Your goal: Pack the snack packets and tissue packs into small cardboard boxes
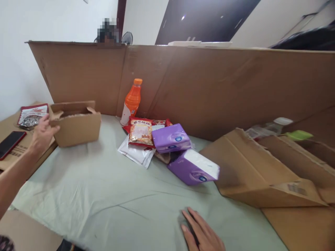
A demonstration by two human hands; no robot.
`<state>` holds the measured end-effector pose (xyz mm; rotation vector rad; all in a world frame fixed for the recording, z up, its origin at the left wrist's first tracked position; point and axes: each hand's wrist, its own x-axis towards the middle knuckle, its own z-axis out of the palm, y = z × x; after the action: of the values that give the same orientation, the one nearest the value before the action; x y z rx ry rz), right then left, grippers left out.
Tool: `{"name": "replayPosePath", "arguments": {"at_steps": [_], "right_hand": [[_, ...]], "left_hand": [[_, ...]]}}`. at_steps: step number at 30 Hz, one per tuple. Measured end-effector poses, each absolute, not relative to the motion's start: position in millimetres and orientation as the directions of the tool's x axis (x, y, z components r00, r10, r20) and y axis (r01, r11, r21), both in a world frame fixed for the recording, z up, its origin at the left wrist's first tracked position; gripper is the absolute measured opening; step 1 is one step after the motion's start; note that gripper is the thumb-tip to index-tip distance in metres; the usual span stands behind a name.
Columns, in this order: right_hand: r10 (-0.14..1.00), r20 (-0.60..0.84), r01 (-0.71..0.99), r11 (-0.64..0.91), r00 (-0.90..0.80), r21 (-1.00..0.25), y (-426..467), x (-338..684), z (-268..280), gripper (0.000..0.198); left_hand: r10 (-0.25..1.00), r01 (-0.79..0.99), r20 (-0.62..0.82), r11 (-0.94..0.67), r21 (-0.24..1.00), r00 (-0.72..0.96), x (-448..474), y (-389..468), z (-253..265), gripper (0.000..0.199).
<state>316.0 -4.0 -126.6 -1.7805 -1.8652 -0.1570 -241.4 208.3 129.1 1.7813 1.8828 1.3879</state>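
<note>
At the far left, my left hand grips the near left corner of a small open cardboard box, the thumb across its front. Flaps stand up at the box's rim, and what lies inside is mostly hidden. My right hand rests on the pale green cloth near the front edge, fingers stretched out and nothing in them. Beyond it lie two purple tissue packs, one partly on top of the other. Next to them a red snack packet lies over a white pouch.
An orange drink bottle leans against the tall cardboard wall at the back. On the right stands a large open carton with a clear plastic container. A phone and a snack pouch lie far left. Behind the wall is a person.
</note>
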Motion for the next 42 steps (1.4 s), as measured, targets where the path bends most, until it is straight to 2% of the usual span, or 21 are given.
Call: {"name": "replayPosePath", "arguments": {"at_steps": [3,5,10,15,16,17,19,21,24,26,28,30,33,35,37,39,42], "right_hand": [[0.908,0.401,0.904,0.068,0.120,-0.423,-2,306,-113,0.059],[0.921,0.346,0.839,0.043,0.177,-0.543,-2,298,-98,0.062],[0.939,0.169,0.519,-0.012,0.300,-0.854,-12,273,-40,0.052],[0.924,0.161,0.236,0.080,0.347,-0.968,-21,255,13,0.046],[0.918,0.158,0.211,0.084,0.363,-0.974,-22,254,18,0.046],[0.910,0.159,0.203,0.086,0.382,-0.975,-22,254,22,0.045],[0.889,0.187,0.224,0.098,0.418,-0.970,-24,257,28,0.039],[0.854,0.264,0.268,0.154,0.447,-0.951,-26,261,39,0.030],[0.803,0.451,0.319,0.342,0.389,-0.884,-27,263,72,0.019],[0.796,0.552,0.350,0.457,0.250,-0.817,-22,260,104,0.021],[0.814,0.580,0.412,0.516,0.039,-0.751,-11,252,135,0.023],[0.845,0.496,0.514,0.521,-0.200,-0.681,6,242,158,0.023],[0.862,0.185,0.694,0.492,-0.471,-0.526,35,220,168,0.026],[0.847,-0.051,0.792,0.472,-0.529,-0.386,53,204,161,0.022],[0.827,-0.218,0.848,0.463,-0.518,-0.259,65,188,148,0.014],[0.816,-0.279,0.862,0.468,-0.507,-0.196,70,179,136,0.016],[0.823,-0.199,0.843,0.491,-0.532,-0.221,65,182,129,0.019]], "left_hand": [[0.929,0.573,0.329,-0.178,0.800,-0.171,-223,135,104,0.062],[0.958,0.516,0.272,-0.189,0.835,-0.090,-205,93,90,0.058],[0.977,0.342,0.147,-0.192,0.920,0.152,-145,32,80,0.046],[0.919,0.227,0.177,-0.268,0.936,0.353,-102,23,75,0.022],[0.905,0.209,0.186,-0.281,0.937,0.383,-100,25,72,0.023],[0.895,0.194,0.186,-0.283,0.939,0.405,-100,29,68,0.039],[0.881,0.174,0.171,-0.271,0.947,0.441,-105,40,57,0.083],[0.855,0.185,0.156,-0.279,0.942,0.495,-113,55,46,0.113],[0.801,0.251,0.121,-0.322,0.913,0.586,-122,77,31,0.130],[0.781,0.286,0.089,-0.329,0.900,0.618,-120,90,25,0.134],[0.763,0.277,0.064,-0.309,0.910,0.643,-112,99,22,0.137],[0.738,0.242,0.057,-0.292,0.925,0.673,-100,105,22,0.137],[0.713,0.203,0.080,-0.303,0.931,0.696,-86,106,22,0.128],[0.733,0.210,0.110,-0.331,0.920,0.671,-82,104,22,0.121],[0.749,0.240,0.143,-0.378,0.894,0.648,-82,101,23,0.118],[0.738,0.263,0.172,-0.434,0.862,0.652,-83,100,25,0.117],[0.722,0.283,0.217,-0.504,0.816,0.657,-85,102,26,0.115]]}}
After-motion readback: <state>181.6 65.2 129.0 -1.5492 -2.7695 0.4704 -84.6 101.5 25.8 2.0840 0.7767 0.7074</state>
